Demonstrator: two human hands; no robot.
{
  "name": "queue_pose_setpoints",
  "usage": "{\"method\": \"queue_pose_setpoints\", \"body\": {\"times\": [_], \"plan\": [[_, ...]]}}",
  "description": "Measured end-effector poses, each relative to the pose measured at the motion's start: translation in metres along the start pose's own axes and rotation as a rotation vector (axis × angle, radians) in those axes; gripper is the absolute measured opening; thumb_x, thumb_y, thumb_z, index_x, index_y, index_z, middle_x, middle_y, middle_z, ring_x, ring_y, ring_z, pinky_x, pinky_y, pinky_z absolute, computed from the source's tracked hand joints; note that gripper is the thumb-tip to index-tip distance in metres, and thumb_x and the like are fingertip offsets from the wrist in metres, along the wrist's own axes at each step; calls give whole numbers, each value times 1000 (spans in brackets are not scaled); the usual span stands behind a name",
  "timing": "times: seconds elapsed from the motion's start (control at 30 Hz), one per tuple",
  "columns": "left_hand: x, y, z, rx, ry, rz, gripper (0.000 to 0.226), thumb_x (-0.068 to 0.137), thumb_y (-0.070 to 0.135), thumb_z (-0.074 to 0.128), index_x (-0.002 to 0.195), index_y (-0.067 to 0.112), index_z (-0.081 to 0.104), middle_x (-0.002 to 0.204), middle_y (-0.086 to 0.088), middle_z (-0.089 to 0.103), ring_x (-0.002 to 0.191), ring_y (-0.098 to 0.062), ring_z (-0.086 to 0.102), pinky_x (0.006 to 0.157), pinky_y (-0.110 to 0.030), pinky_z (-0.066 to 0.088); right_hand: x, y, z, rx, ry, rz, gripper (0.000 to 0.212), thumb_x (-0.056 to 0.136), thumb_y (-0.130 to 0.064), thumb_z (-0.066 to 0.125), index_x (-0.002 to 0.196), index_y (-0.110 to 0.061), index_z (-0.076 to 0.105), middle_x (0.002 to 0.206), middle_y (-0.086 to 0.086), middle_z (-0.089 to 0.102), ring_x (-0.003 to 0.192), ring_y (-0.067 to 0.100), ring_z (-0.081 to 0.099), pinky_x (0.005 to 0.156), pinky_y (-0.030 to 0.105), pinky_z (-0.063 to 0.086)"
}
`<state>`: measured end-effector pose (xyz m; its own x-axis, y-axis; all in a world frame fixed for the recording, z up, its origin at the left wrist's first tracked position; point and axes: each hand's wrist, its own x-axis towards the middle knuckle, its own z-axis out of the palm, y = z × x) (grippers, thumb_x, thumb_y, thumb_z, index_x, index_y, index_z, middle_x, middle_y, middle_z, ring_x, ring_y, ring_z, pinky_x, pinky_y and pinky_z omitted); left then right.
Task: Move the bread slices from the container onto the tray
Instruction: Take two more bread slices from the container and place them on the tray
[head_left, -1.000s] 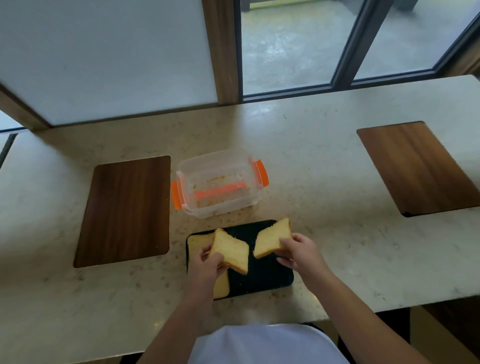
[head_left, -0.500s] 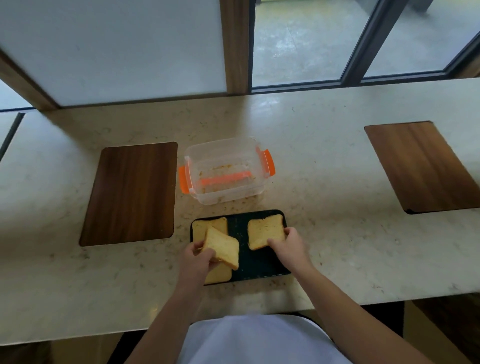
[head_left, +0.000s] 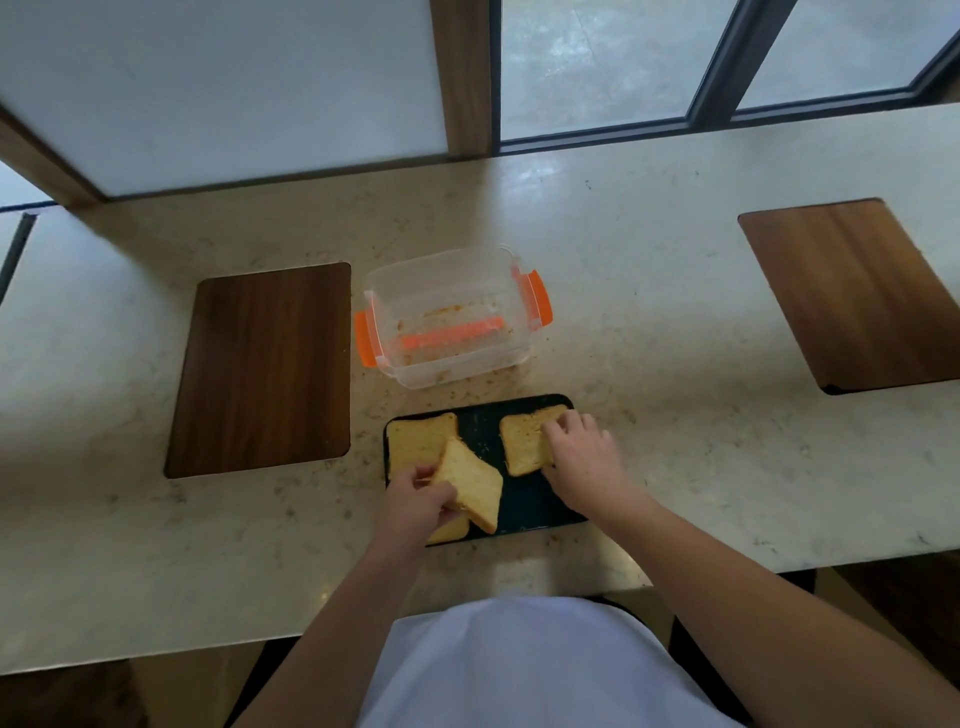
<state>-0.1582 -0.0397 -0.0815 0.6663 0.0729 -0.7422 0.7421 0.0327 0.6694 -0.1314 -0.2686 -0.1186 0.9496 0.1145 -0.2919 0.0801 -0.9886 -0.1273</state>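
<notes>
A black tray (head_left: 524, 506) lies near the counter's front edge. One bread slice (head_left: 418, 436) lies flat at its back left, and another slice (head_left: 452, 530) peeks out at the front left under my left hand. My left hand (head_left: 415, 506) grips a tilted slice (head_left: 470, 486) just above the tray. At the tray's back right lies a further slice (head_left: 522, 441), with the fingers of my right hand (head_left: 584, 460) resting on its right edge. Behind the tray stands the clear container (head_left: 447, 317) with orange clips, holding only crumbs and an orange strip.
A dark wooden inset (head_left: 262, 366) sits in the marble counter (head_left: 649, 364) left of the container, and another wooden inset (head_left: 852, 291) at the far right. Crumbs lie scattered between container and tray. Windows and a wall panel run along the back.
My right hand has lowered its slice flat onto the tray's back right. My left hand has brought its tilted slice lower, toward the tray's front.
</notes>
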Motion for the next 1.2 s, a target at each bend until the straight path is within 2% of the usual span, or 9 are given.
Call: {"method": "queue_pose_setpoints", "body": {"times": [0.13,0.37,0.5,0.6,0.77,0.87,1.03,1.1,1.2], "plan": [[3,-2,0,-11,-11,-30,43,84,-7,62,122,10,54,122,-16,57,105,-30,65,80,-37,61,7,-1,-4,5,3,18,52,87,-34,69,131,-13,50,129,11,52,116,30,49,91,42,48],[3,-5,-1,-32,-63,-53,39,82,-9,67,111,15,54,121,-16,57,107,-31,64,89,-43,59,15,-5,-14,53,-42,60,55,89,-36,69,135,-14,47,135,12,49,123,31,46,98,46,46],[3,-6,1,-34,-94,-56,42,81,-8,69,115,13,55,121,-16,59,106,-30,67,88,-42,59,8,-6,-17,188,28,146,53,88,-32,70,135,-18,50,133,9,49,121,28,46,98,45,43],[2,-3,9,-68,-131,-78,43,81,-11,69,116,10,55,123,-20,58,107,-34,65,88,-43,59,-6,-4,-20,552,45,266,43,92,-31,66,130,-15,56,124,4,56,111,19,53,92,35,48],[1,-1,28,-200,-237,-118,48,78,-16,69,118,5,54,124,-22,58,107,-36,67,81,-40,61,-38,9,-13,1189,-235,548,31,92,-40,66,115,-19,64,106,-1,70,93,14,68,80,33,58],[4,-1,39,-90,-257,-75,53,76,-16,73,117,9,52,121,-22,61,105,-35,68,83,-45,61,-45,20,-11,1403,-304,594,28,92,-32,70,114,-16,66,103,3,75,87,14,74,74,29,59],[8,-13,49,303,-154,100,35,86,6,73,111,24,57,104,-3,69,91,-15,71,73,-31,63,-40,24,-7,1194,-196,545,17,90,-24,73,105,-24,65,104,-1,70,92,15,69,76,32,57],[7,-19,51,451,-99,188,22,91,17,70,110,26,61,102,5,69,91,-9,68,77,-32,62,-37,25,-4,1075,-166,540,21,91,-22,71,111,-21,65,105,-1,70,94,15,67,79,36,58],[7,-24,55,566,-56,233,20,94,20,66,114,19,66,102,5,69,94,-10,65,86,-39,59,-34,22,2,951,-121,513,22,92,-22,70,114,-19,66,103,-3,69,90,11,65,70,27,55]]}}
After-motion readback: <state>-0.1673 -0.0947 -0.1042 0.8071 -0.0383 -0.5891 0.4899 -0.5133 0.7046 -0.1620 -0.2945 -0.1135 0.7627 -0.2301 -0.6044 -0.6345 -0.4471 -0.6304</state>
